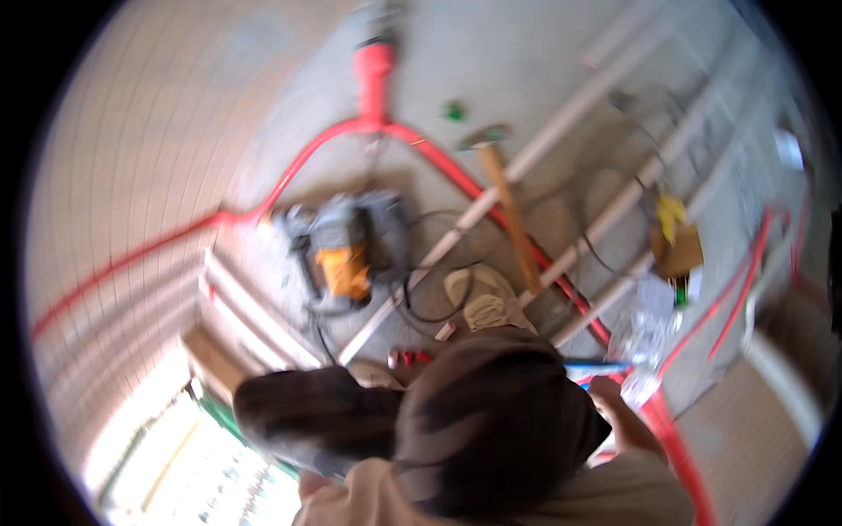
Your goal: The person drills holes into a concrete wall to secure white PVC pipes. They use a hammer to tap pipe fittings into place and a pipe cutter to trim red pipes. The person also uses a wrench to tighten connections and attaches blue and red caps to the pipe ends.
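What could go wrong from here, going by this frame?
The dark cable loops beside the tan shoe and might snag that foot. The hammer lies across the red tubing near that shoe and could trip someone. The right hand is partly hidden by the dark-clad knee, so a slip there could go unseen.

Likely a building site: bare grey floor (544,53), red tubing (447,169), hammer (511,215), heavy power tool (344,245).

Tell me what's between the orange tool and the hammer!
In the head view: black cable, a pale strip, some red hose and, lower down, a shoe.
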Demonstrator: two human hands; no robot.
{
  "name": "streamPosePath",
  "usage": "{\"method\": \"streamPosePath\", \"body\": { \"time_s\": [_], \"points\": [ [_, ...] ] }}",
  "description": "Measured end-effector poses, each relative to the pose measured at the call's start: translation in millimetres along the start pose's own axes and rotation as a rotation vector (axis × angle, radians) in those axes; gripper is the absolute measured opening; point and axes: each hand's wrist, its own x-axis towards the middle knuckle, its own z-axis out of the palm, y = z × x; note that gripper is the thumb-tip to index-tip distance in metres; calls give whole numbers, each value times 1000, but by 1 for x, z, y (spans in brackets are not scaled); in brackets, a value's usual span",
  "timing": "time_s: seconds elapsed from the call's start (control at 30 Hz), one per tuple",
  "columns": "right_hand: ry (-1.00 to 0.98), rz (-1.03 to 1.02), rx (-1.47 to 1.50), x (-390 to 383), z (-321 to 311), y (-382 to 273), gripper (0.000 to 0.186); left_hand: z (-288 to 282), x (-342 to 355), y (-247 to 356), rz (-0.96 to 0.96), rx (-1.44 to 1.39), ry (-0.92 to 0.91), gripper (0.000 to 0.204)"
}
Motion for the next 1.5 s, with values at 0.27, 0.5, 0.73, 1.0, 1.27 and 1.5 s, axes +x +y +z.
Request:
{"method": "streamPosePath", "body": {
  "time_s": [0.27, 0.5, 0.73, 1.0, 1.27, 1.5],
  "points": [
    [1, -632, -101, -66, -349, -131, 26, 135, -78, -41, -305, -519, -52, 29],
    [55, -891, -359, -125, -456, -379, 16, 243, -150, -40, -621, -962, -28, 29],
    [222, -1536, -1274, -162, -413, -554, 12, 292, -222, 22, -882, -1600, -50, 32],
    [-222, -1559, -1645, -140, -295, -604, 17, 256, -192, 86, -540, -1010, 145, 58],
    [-589, -1236, -1895, -110, -303, -566, 26, 269, -131, 67, -382, -33, 308, 66],
    [-536, -1217, -1865, -114, -312, -559, 27, 287, -139, 52, 38, -45, 467, 37]
  ]
}}
